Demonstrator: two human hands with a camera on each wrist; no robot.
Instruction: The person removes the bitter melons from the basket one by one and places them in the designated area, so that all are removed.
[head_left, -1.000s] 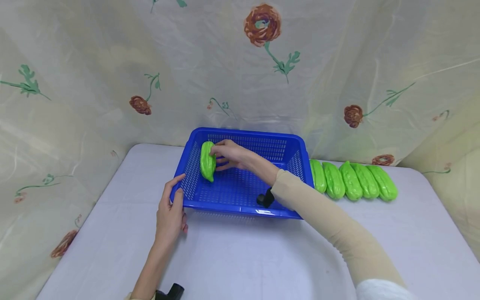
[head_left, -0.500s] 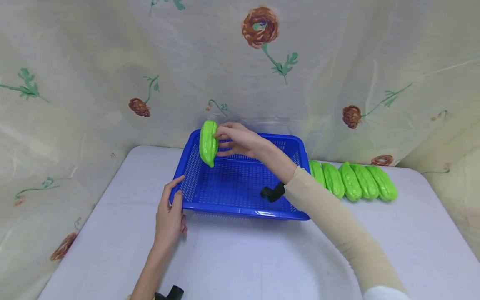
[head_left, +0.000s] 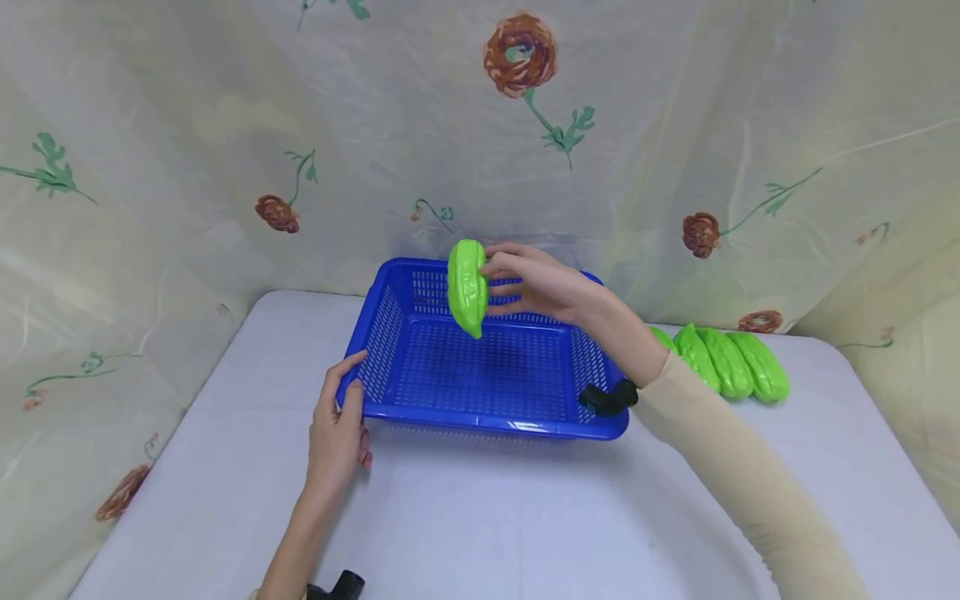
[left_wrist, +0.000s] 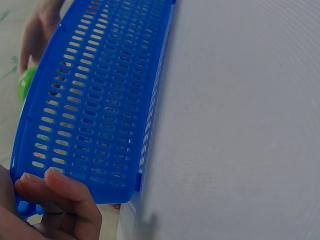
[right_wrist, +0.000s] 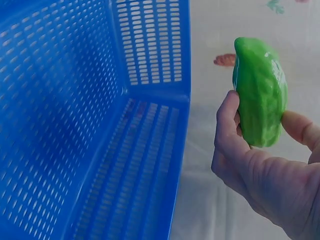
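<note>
In the head view, my right hand (head_left: pixel 536 283) pinches a glossy green bitter melon (head_left: pixel 467 287) between thumb and fingers, holding it above the back part of a blue plastic basket (head_left: pixel 480 422). The melon hangs nearly upright, its pointed tip down in that view. The right wrist view shows the thumb on one side of the melon (right_wrist: pixel 260 95) and the fingers on the other. My left hand (head_left: pixel 335 429) grips the basket's front left corner; in the left wrist view its fingers (left_wrist: pixel 75 192) curl over the rim and wall. The basket stands on the white-covered table.
A row of several more green bitter melons (head_left: pixel 727 364) lies on the table right of the basket, partly hidden by my right arm. A flowered curtain (head_left: pixel 360 125) hangs behind the table and along both sides. Black wrist mounts (head_left: pixel 609 398) sit on both arms.
My right hand has lifted the bitter melon up from inside the basket's left end, then carried it to the right. The left hand has stayed on the basket's corner.
</note>
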